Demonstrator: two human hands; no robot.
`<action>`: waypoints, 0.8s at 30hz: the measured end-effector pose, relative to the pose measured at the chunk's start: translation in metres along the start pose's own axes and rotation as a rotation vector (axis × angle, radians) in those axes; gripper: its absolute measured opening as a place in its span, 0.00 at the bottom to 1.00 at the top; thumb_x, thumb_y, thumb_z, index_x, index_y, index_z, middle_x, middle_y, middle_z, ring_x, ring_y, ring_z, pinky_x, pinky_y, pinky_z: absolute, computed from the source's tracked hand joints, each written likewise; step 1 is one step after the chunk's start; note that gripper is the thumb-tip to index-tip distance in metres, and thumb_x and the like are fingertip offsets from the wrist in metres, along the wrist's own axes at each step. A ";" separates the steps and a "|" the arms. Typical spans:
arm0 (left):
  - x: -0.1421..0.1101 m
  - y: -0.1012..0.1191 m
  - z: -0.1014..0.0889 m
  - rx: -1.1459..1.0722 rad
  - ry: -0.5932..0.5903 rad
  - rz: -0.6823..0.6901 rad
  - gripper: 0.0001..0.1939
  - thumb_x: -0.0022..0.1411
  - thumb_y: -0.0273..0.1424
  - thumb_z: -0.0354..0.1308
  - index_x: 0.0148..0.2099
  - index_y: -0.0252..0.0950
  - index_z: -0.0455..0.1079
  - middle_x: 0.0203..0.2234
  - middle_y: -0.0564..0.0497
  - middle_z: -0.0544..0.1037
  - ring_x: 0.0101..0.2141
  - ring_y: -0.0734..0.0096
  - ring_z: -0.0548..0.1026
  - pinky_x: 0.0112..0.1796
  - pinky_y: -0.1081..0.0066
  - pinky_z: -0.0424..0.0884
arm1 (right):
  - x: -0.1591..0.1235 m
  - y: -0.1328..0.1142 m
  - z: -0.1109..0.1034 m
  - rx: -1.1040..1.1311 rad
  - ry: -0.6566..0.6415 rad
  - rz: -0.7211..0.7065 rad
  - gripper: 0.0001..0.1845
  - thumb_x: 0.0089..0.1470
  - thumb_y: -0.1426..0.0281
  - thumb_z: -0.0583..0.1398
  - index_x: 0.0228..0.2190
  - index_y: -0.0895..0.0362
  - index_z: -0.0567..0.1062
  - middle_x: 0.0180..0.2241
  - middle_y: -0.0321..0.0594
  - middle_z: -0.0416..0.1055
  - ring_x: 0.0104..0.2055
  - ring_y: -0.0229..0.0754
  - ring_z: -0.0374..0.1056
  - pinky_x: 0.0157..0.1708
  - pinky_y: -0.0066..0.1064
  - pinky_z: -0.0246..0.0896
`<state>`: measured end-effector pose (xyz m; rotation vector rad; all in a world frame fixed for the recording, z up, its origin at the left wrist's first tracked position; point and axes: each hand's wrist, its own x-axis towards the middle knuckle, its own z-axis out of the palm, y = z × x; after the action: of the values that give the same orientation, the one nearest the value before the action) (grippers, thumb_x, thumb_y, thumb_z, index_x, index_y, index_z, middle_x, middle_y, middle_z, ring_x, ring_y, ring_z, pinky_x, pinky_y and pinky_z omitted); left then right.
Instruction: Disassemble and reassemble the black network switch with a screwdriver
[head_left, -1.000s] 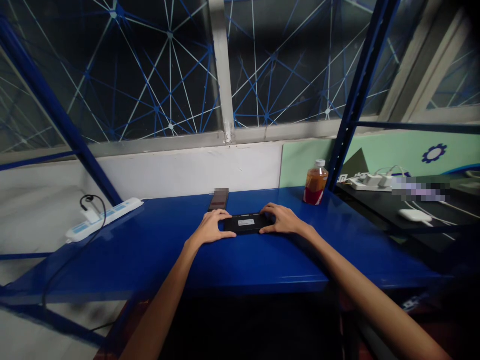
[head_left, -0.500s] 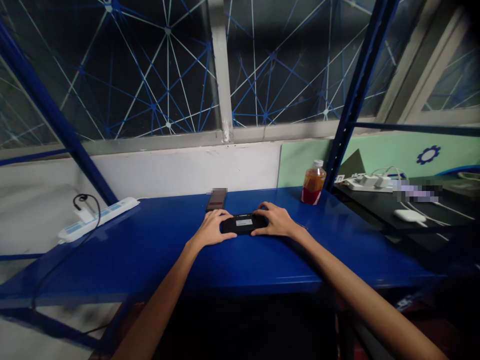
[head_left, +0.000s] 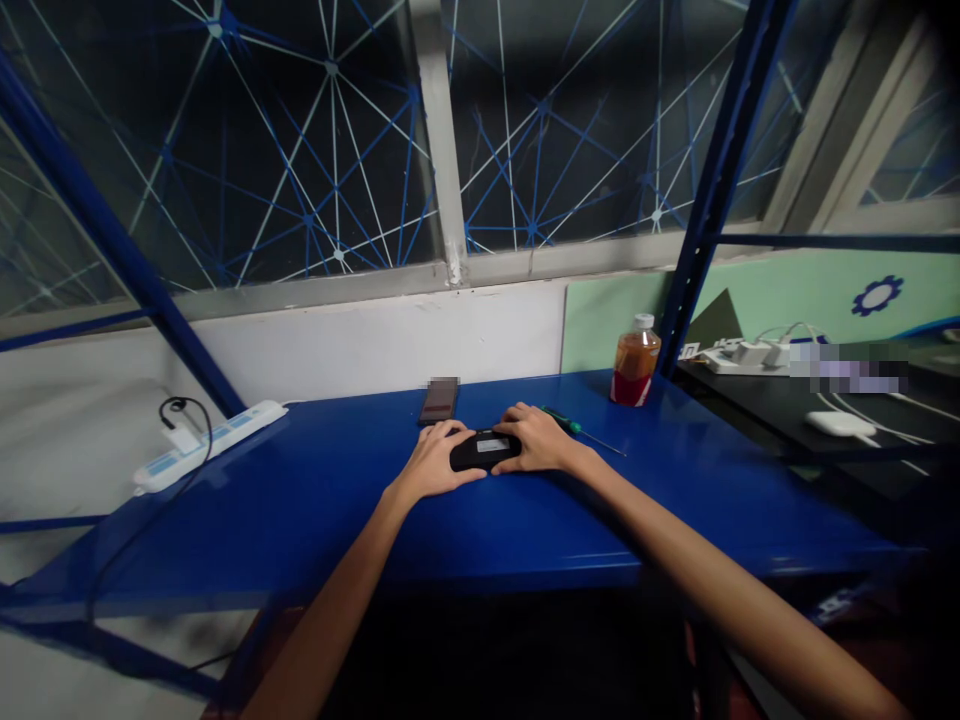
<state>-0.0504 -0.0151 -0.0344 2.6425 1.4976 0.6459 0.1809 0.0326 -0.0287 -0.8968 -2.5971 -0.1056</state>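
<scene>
A flat black oblong object (head_left: 466, 454) with a pale label on its upper face lies on the blue tabletop (head_left: 322, 480); its exact kind I cannot make out. My left hand (head_left: 437, 460) closes around its left end, thumb along the near edge and fingers on the far edge. Around the right end, my right hand (head_left: 541, 440) grips it the same way, hiding that end. Just beyond my right hand, a green-handled screwdriver (head_left: 562, 420) lies on the table, its thin shaft pointing right. Behind my left hand is a dark smartphone (head_left: 439, 402), lying flat.
A bottle of orange drink (head_left: 636, 362) stands at the back right. On the left lies a white power strip (head_left: 214, 445) with a plug and black cable. Blue shelf posts (head_left: 709, 190) rise at both sides. A black table (head_left: 772, 410) on the right carries chargers and white cables.
My right hand has shifted left, closer to my left hand, covering more of the black object. More of the green screwdriver now shows beside it. The whole view has shifted slightly.
</scene>
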 end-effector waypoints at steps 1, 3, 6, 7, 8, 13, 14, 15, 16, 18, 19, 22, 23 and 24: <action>0.000 0.000 0.000 0.005 0.000 0.000 0.30 0.51 0.50 0.62 0.54 0.44 0.67 0.50 0.47 0.68 0.51 0.50 0.66 0.52 0.53 0.58 | -0.001 0.000 0.000 0.002 0.001 0.001 0.42 0.41 0.39 0.58 0.47 0.57 0.75 0.40 0.50 0.70 0.42 0.53 0.63 0.41 0.41 0.57; 0.001 0.000 0.001 0.014 0.002 -0.003 0.30 0.51 0.51 0.62 0.54 0.44 0.67 0.50 0.47 0.68 0.51 0.50 0.66 0.52 0.53 0.58 | -0.002 0.000 0.001 0.003 0.000 0.001 0.41 0.41 0.39 0.58 0.47 0.56 0.75 0.40 0.50 0.70 0.42 0.53 0.63 0.41 0.42 0.57; 0.002 0.001 0.002 0.026 0.007 -0.007 0.30 0.53 0.51 0.60 0.54 0.44 0.67 0.50 0.46 0.69 0.51 0.50 0.66 0.51 0.52 0.58 | -0.003 0.001 0.001 0.002 -0.001 -0.003 0.41 0.42 0.39 0.58 0.47 0.56 0.76 0.40 0.50 0.70 0.42 0.53 0.63 0.41 0.42 0.57; 0.003 0.002 0.002 0.031 0.010 -0.008 0.30 0.53 0.52 0.60 0.54 0.44 0.67 0.50 0.46 0.69 0.50 0.50 0.66 0.51 0.52 0.58 | -0.003 0.001 0.001 0.001 -0.001 -0.006 0.41 0.42 0.39 0.58 0.47 0.57 0.76 0.40 0.50 0.70 0.42 0.53 0.63 0.41 0.41 0.57; 0.003 0.003 0.002 0.035 0.012 -0.010 0.29 0.54 0.52 0.59 0.54 0.43 0.68 0.50 0.46 0.69 0.50 0.50 0.66 0.51 0.52 0.58 | -0.003 0.001 0.001 0.000 0.000 -0.010 0.41 0.42 0.39 0.58 0.47 0.57 0.76 0.40 0.50 0.70 0.42 0.53 0.63 0.41 0.41 0.57; 0.004 0.005 0.003 0.052 0.023 -0.014 0.28 0.56 0.51 0.58 0.54 0.42 0.68 0.49 0.46 0.69 0.50 0.51 0.67 0.51 0.52 0.58 | -0.005 0.001 0.002 0.001 0.005 -0.026 0.40 0.45 0.39 0.56 0.47 0.57 0.75 0.41 0.50 0.70 0.42 0.52 0.63 0.41 0.41 0.57; 0.004 0.005 0.003 0.053 0.024 -0.014 0.28 0.56 0.51 0.58 0.54 0.41 0.68 0.49 0.46 0.69 0.50 0.51 0.67 0.51 0.52 0.58 | -0.005 0.001 0.002 0.002 0.005 -0.030 0.40 0.45 0.39 0.56 0.47 0.57 0.75 0.41 0.49 0.70 0.42 0.52 0.62 0.41 0.40 0.57; 0.004 0.005 0.003 0.054 0.026 -0.014 0.28 0.56 0.51 0.58 0.54 0.42 0.69 0.49 0.46 0.69 0.50 0.51 0.67 0.51 0.53 0.58 | -0.005 0.001 0.002 0.003 0.004 -0.032 0.40 0.45 0.40 0.56 0.47 0.57 0.75 0.41 0.49 0.70 0.42 0.52 0.62 0.41 0.40 0.57; 0.004 0.005 0.003 0.055 0.027 -0.013 0.28 0.56 0.51 0.58 0.53 0.42 0.69 0.49 0.46 0.69 0.49 0.51 0.67 0.51 0.53 0.58 | -0.005 0.001 0.002 0.004 0.004 -0.034 0.40 0.45 0.40 0.56 0.47 0.57 0.75 0.41 0.49 0.70 0.42 0.52 0.62 0.40 0.40 0.57; 0.004 0.005 0.004 0.057 0.030 -0.010 0.27 0.56 0.50 0.58 0.53 0.42 0.69 0.48 0.47 0.69 0.49 0.52 0.67 0.51 0.54 0.58 | -0.005 0.001 0.002 0.006 0.005 -0.034 0.40 0.45 0.39 0.56 0.47 0.57 0.75 0.41 0.50 0.70 0.42 0.52 0.62 0.40 0.40 0.57; 0.004 0.005 0.004 0.059 0.030 -0.009 0.28 0.55 0.51 0.58 0.54 0.42 0.69 0.48 0.47 0.69 0.49 0.52 0.67 0.51 0.54 0.59 | -0.006 0.000 0.001 0.006 0.006 -0.035 0.40 0.45 0.39 0.56 0.47 0.57 0.76 0.41 0.50 0.70 0.42 0.52 0.62 0.40 0.40 0.57; 0.004 0.005 0.004 0.064 0.023 -0.007 0.29 0.55 0.51 0.58 0.54 0.43 0.68 0.48 0.47 0.69 0.49 0.52 0.67 0.50 0.54 0.59 | -0.007 -0.001 0.000 0.007 0.009 -0.035 0.39 0.45 0.39 0.55 0.46 0.55 0.77 0.41 0.49 0.70 0.42 0.52 0.63 0.40 0.40 0.57; 0.004 0.005 0.004 0.065 0.020 -0.006 0.29 0.55 0.52 0.58 0.54 0.43 0.68 0.48 0.47 0.69 0.49 0.52 0.67 0.50 0.54 0.60 | -0.007 -0.001 0.000 0.006 0.012 -0.033 0.39 0.45 0.39 0.55 0.46 0.55 0.77 0.42 0.49 0.70 0.43 0.52 0.63 0.40 0.41 0.56; 0.003 0.005 0.003 0.066 0.017 -0.005 0.29 0.55 0.52 0.58 0.54 0.44 0.68 0.48 0.47 0.69 0.49 0.52 0.67 0.50 0.54 0.60 | -0.008 -0.001 0.000 0.006 0.016 -0.031 0.38 0.45 0.39 0.56 0.46 0.55 0.77 0.42 0.49 0.70 0.43 0.53 0.63 0.40 0.41 0.56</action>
<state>-0.0433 -0.0144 -0.0351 2.6872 1.5563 0.6303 0.1857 0.0270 -0.0312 -0.8510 -2.5955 -0.1131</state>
